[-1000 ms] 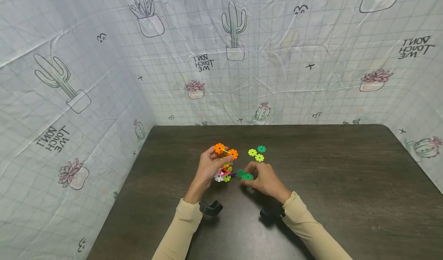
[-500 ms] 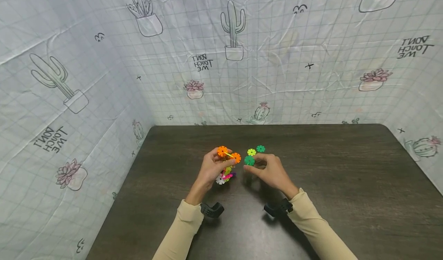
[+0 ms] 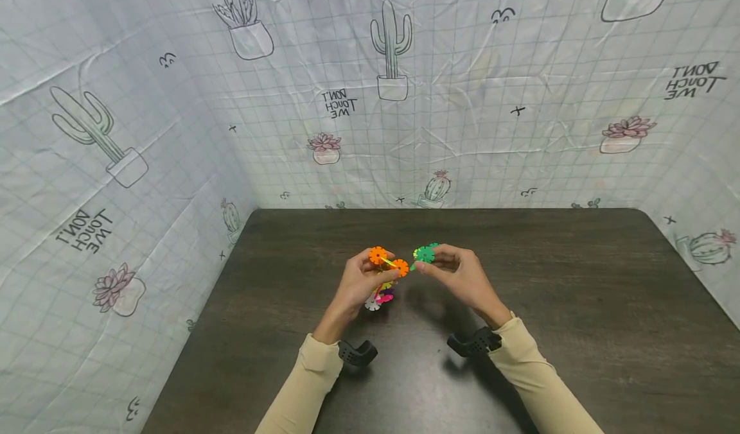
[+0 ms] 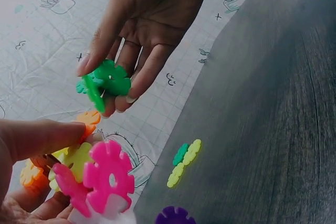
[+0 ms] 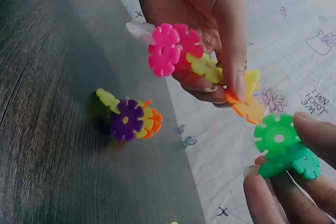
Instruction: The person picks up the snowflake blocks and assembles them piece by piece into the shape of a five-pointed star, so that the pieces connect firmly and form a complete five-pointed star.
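My left hand (image 3: 354, 285) pinches a chain of notched plastic snowflake discs. Its orange disc (image 3: 378, 255) shows at the top, with a yellow disc (image 5: 207, 69), a pink disc (image 5: 164, 50) and a white disc (image 3: 372, 304) below. Opposite it, my right hand (image 3: 467, 281) holds joined green snowflake discs (image 5: 278, 136) between thumb and fingers. The bright green disc faces the orange end of the chain, close beside it. Part of the chain is hidden behind my left fingers.
Another cluster with a purple disc (image 5: 126, 120), plus yellow and orange discs, lies on the dark table (image 3: 578, 305) beneath my left hand. Yellow discs (image 4: 192, 153) and a green disc (image 4: 180, 154) lie farther back. Patterned cloth (image 3: 451, 119) surrounds the back and sides.
My right hand has lifted the green discs from lower down and moved them away from my body, up beside the orange discs. My left hand has shifted slightly right with its chain.
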A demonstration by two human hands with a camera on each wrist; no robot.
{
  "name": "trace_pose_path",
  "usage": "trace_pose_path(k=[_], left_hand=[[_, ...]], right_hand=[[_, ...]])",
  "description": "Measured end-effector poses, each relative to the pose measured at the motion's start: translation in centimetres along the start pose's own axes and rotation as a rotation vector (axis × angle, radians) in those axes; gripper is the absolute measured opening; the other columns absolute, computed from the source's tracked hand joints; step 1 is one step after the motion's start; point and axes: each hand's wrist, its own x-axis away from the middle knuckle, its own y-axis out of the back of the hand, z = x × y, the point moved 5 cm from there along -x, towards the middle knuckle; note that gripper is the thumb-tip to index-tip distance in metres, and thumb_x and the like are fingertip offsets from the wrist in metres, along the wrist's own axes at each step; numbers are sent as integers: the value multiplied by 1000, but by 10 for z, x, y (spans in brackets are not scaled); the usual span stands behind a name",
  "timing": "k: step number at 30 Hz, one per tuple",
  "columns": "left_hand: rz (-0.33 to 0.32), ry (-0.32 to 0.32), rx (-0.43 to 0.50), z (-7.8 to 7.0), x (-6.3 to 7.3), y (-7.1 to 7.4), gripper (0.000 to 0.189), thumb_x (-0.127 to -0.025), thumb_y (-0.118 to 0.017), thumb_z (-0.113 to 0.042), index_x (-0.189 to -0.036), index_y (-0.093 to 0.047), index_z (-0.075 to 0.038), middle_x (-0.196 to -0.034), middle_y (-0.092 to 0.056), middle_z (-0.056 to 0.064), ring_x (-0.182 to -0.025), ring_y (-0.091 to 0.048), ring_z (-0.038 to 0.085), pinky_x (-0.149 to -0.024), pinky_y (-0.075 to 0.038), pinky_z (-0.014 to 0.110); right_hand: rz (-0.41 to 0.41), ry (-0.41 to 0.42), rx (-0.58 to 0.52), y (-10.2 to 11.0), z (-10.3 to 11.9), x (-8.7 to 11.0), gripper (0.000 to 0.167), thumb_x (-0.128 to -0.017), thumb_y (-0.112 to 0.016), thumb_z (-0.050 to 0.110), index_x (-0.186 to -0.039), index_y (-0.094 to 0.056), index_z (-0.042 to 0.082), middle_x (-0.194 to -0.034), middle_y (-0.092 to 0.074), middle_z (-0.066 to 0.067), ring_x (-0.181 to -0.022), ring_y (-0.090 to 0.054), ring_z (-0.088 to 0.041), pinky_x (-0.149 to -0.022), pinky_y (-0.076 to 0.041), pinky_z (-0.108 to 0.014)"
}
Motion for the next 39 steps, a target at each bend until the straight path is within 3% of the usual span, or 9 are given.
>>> trace_pose_path(k=[4, 11, 16, 22, 30, 36, 39], left_hand=[[4, -6, 11, -1, 0, -2, 41, -93, -77, -4, -130, -62, 6, -120, -74, 19, -91, -73, 12, -88, -64, 38], [6, -5, 21, -1, 2, -3, 33, -92, -79, -5, -122, -66, 0, -117, -74, 16, -91, -73, 14, -86, -65, 36], [17, -11, 22, -2, 3, -4, 31, -91, -79, -6, -119, -66, 0, -111, -73, 10, -88, -73, 14, -84, -64, 34], [26, -26, 7, -4, 3, -5, 29, -91, -80, -8, -116, -68, -1, -105, -72, 6, -84, -73, 15, -81, -64, 31], [15, -59, -4, -5, 4, -6, 27, -91, -81, -9, -113, -69, -1, -101, -73, 5, -83, -74, 18, -79, -64, 30], [-18, -80, -5, -6, 4, -8, 27, -91, -81, -9, -113, -69, 1, -104, -74, 15, -81, -75, 15, -79, -64, 30], [-38, -95, -7, -6, 4, -9, 27, -91, -81, -9, -113, -70, 1, -106, -75, 21, -80, -75, 15, -78, -64, 30]], right_hand=[[8, -3, -29, -1, 1, -1, 34, -97, -76, 32, -120, -71, 6, -120, -77, -14, -105, -76, -17, -93, -62, -39], [22, -25, -64, -3, -1, 0, 39, -98, -75, 32, -124, -67, 4, -124, -74, -18, -113, -74, -36, -97, -60, -52], [26, -23, -78, -3, 0, 0, 39, -99, -74, 32, -125, -66, 4, -126, -73, -18, -111, -75, -27, -98, -59, -53], [20, -27, -67, -3, -1, 0, 39, -99, -74, 32, -126, -66, 5, -127, -74, -17, -117, -73, -29, -101, -57, -56], [13, -21, -68, -4, 0, -2, 36, -97, -76, 29, -123, -68, 5, -125, -75, -15, -118, -73, -25, -98, -60, -42], [4, -8, -82, -5, -1, -1, 37, -97, -77, 30, -124, -70, 6, -121, -76, -14, -108, -74, -8, -97, -60, -44], [-5, 12, -111, -6, -1, -1, 34, -96, -77, 28, -121, -72, 6, -120, -76, -14, -106, -75, -9, -97, -61, -45]])
